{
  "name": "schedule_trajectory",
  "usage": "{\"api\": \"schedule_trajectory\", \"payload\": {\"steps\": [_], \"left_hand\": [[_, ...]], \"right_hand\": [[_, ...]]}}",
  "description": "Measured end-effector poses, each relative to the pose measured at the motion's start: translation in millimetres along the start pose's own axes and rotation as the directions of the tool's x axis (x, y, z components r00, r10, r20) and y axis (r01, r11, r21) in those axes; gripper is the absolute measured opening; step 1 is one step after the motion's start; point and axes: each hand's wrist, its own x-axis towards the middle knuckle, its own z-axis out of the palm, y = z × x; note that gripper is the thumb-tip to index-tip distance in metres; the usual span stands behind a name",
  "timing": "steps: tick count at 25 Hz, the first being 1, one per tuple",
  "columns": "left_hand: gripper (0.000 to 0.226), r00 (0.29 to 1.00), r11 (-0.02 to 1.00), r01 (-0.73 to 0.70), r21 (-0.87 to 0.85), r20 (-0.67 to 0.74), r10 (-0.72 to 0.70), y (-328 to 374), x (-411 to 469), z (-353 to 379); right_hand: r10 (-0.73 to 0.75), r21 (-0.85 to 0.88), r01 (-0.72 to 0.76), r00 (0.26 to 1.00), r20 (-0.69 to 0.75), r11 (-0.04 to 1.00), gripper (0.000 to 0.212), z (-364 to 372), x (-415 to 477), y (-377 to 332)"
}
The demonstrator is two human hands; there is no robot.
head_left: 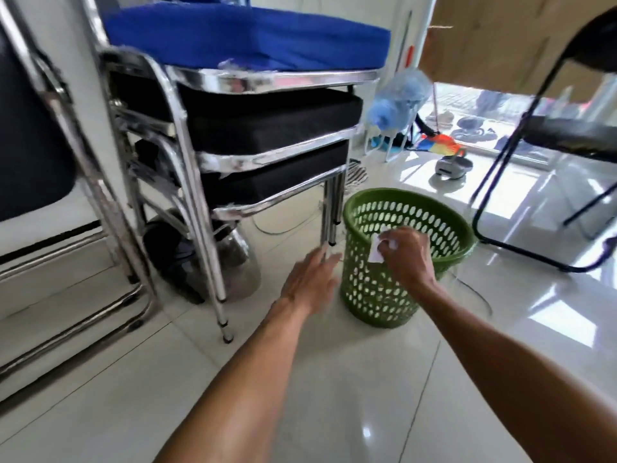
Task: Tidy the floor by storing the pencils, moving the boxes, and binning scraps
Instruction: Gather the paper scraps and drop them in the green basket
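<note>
1. Right hand (405,253) pinches white paper scraps (379,250) in curled fingers over the green bin's (377,295) near rim;
2. Left hand (309,282), fingers straight, holds nothing, just beside the bin, above the floor (300,396).

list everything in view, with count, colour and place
green perforated plastic basket: one, green, on floor right of the chair stack
white paper scrap: one, white, above the basket's near rim
stacked chrome-framed cushioned chairs: three, top blue, two black, left of centre
black tube-framed chair: one, black, far right
glossy floor tiles: many, off-white, underfoot
left hand: one, open, left of the basket
right hand: one, pinching the scrap over the basket
</note>
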Motion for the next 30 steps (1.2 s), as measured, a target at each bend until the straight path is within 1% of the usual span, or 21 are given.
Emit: {"api": "schedule_trajectory", "payload": {"steps": [2,4,5,8,11,12,13,14,15,16,17,18,19,20,21,23,24,26,27,29,30], "left_hand": [[0.046,0.995,0.995,-0.023,-0.095,-0.102,0.013,28.3,59.8,-6.4],[0.048,0.997,0.994,0.006,-0.108,-0.081,-0.015,46.7,106.9,-1.1],[0.051,0.998,0.994,0.031,-0.101,-0.06,-0.037,53.1,124.5,5.2],[0.068,0.982,0.971,0.184,-0.153,-0.01,-0.188,59.5,144.9,19.8],[0.086,0.92,0.862,0.386,-0.328,0.062,-0.388,60.9,142.7,29.0],[0.085,0.891,0.802,0.435,-0.409,0.072,-0.447,61.9,140.9,30.2],[0.08,0.866,0.746,0.469,-0.474,0.077,-0.495,63.5,139.0,30.0],[0.067,0.848,0.701,0.482,-0.526,0.078,-0.524,64.9,137.5,28.4],[0.051,0.84,0.662,0.481,-0.576,0.085,-0.536,65.9,135.8,25.9],[0.039,0.838,0.625,0.475,-0.619,0.102,-0.536,66.2,132.4,21.8],[0.034,0.841,0.599,0.467,-0.65,0.119,-0.528,66.1,126.6,17.4],[0.034,0.843,0.583,0.467,-0.665,0.137,-0.52,66.5,117.9,12.0],[0.036,0.84,0.571,0.477,-0.669,0.155,-0.52,68.2,106.7,4.8],[0.037,0.828,0.559,0.502,-0.66,0.179,-0.532,70.9,92.4,-4.7],[0.037,0.806,0.546,0.54,-0.64,0.208,-0.554,74.1,75.4,-14.7],[0.039,0.754,0.524,0.627,-0.577,0.28,-0.595,80.1,39.4,-33.8],[0.041,0.714,0.495,0.678,-0.543,0.325,-0.62,81.3,21.4,-48.3],[0.047,0.626,0.434,0.772,-0.465,0.437,-0.646,82.4,-13.1,-74.0],[0.048,0.57,0.401,0.818,-0.412,0.492,-0.658,79.2,-31.1,-91.8],[0.042,0.441,0.316,0.897,-0.309,0.579,-0.686,68.9,-71.8,-126.2],[0.037,0.379,0.284,0.925,-0.251,0.602,-0.703,64.3,-94.0,-141.9]], "right_hand": [[0.124,-0.041,-0.125,0.992,-0.026,0.991,0.014,-15.1,29.3,36.9],[0.248,-0.094,-0.242,0.967,0.06,0.966,0.024,-19.0,45.5,71.8],[0.275,-0.117,-0.261,0.954,0.124,0.958,0.03,-19.0,49.8,85.4],[0.261,-0.147,-0.228,0.924,0.279,0.963,0.044,-17.1,59.4,104.2],[0.228,-0.088,-0.21,0.914,0.336,0.974,0.04,-19.6,67.1,107.8],[0.2,-0.057,-0.192,0.932,0.302,0.98,0.038,-21.1,67.5,108.4],[0.175,-0.055,-0.167,0.959,0.224,0.984,0.038,-23.1,66.6,109.3],[0.165,-0.088,-0.155,0.979,0.118,0.984,0.04,-25.9,65.5,111.0],[0.186,-0.152,-0.182,0.983,0.011,0.971,0.044,-30.1,64.6,113.9],[0.263,-0.223,-0.274,0.962,-0.079,0.936,0.047,-35.7,63.9,117.6],[0.385,-0.251,-0.406,0.914,-0.13,0.879,0.047,-42.1,62.3,123.3],[0.526,-0.218,-0.544,0.839,-0.137,0.81,0.04,-50.1,59.7,128.0],[0.653,-0.15,-0.658,0.752,-0.087,0.738,0.025,-60.4,56.5,128.8],[0.743,-0.09,-0.74,0.669,0.013,0.667,0.014,-72.8,50.4,126.4],[0.791,-0.08,-0.788,0.603,0.103,0.61,0.014,-86.7,41.1,121.2],[0.825,-0.124,-0.83,0.503,0.258,0.544,0.012,-115.0,20.6,107.0],[0.835,-0.145,-0.853,0.433,0.34,0.502,0.011,-129.1,12.7,94.0],[0.811,-0.181,-0.903,0.244,0.532,0.39,0.007,-152.0,-2.6,71.6],[0.768,-0.242,-0.905,0.129,0.628,0.35,0.004,-161.0,-6.3,56.0],[0.664,-0.429,-0.827,-0.094,0.742,0.363,0.008,-168.0,-15.5,22.2],[0.622,-0.5,-0.773,-0.179,0.762,0.391,0.012,-168.0,-21.3,5.3]]}}
